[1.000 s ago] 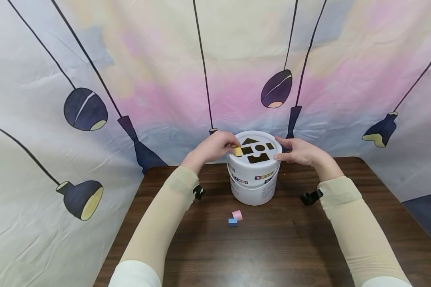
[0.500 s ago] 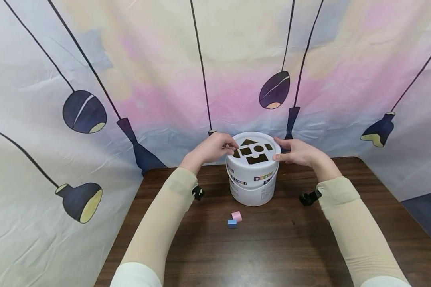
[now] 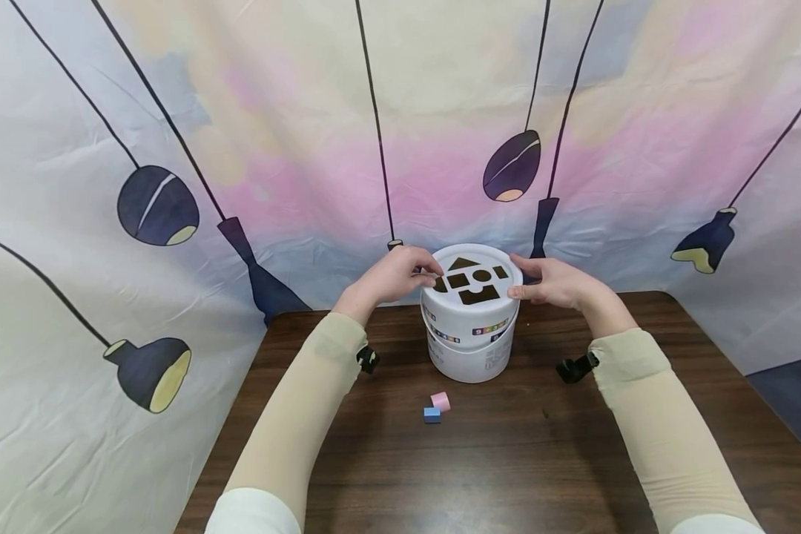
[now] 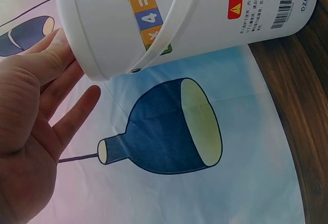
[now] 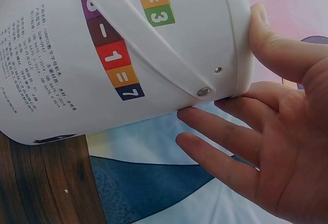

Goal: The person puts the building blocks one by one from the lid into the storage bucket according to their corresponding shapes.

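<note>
Fingers relaxed, L hand (image 3: 392, 278) rests on left rim of white bucket (image 3: 470, 334), w/ shape-cut lid (image 3: 472, 278), at table's (image 3: 507, 460) back centre. R hand (image 3: 552, 282), fingers straight, touches right rim. Pink block (image 3: 440, 401) & blue block (image 3: 432, 414) lie in front.

The right hand (image 5: 287, 131) rests straight fingers (image 5: 225, 131) and thumb against the white bucket (image 5: 154, 44), above the worktop (image 5: 46, 188).

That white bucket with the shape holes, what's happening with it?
A person has both hands on the white bucket, which stands on a brown table. The left hand touches the lid by the cut-out holes, and the right hand steadies the other side. A pink block and a blue block lie in front.
</note>
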Motion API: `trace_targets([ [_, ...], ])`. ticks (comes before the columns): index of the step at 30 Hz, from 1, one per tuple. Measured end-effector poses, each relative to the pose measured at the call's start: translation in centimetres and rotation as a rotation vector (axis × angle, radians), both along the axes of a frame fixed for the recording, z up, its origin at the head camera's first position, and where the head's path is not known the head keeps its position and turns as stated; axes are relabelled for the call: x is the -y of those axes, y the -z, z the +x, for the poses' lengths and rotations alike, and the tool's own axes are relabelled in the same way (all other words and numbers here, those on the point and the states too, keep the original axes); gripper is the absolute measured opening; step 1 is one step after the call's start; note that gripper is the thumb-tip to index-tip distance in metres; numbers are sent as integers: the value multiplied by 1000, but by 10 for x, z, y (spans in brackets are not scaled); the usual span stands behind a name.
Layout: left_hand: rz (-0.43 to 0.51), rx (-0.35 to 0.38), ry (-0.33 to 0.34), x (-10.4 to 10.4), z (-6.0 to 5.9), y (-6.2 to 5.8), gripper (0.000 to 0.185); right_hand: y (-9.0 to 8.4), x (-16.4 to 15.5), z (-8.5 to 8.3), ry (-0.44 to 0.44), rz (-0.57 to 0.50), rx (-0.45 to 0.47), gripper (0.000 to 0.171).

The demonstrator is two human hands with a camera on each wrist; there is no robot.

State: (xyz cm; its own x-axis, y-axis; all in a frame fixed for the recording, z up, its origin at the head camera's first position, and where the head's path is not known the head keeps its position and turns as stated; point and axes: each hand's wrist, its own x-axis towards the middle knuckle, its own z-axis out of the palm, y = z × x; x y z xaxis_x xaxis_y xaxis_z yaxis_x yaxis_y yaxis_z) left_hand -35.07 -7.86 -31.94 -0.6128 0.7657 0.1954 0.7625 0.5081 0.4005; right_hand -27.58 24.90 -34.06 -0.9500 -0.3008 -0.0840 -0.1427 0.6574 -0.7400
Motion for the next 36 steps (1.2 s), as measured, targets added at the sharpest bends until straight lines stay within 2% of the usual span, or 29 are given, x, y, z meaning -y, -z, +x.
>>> trace_targets([
  [21, 47, -29, 8, 3, 0, 6, 18, -1, 0, 1, -1, -1, -9, 91],
  [30, 108, 14, -12, 10, 5, 17, 21, -1, 0, 1, -2, 0, 1, 91],
  [36, 178, -50, -28, 14, 17, 33, 23, 0, 0, 1, 7, 15, 3, 90],
])
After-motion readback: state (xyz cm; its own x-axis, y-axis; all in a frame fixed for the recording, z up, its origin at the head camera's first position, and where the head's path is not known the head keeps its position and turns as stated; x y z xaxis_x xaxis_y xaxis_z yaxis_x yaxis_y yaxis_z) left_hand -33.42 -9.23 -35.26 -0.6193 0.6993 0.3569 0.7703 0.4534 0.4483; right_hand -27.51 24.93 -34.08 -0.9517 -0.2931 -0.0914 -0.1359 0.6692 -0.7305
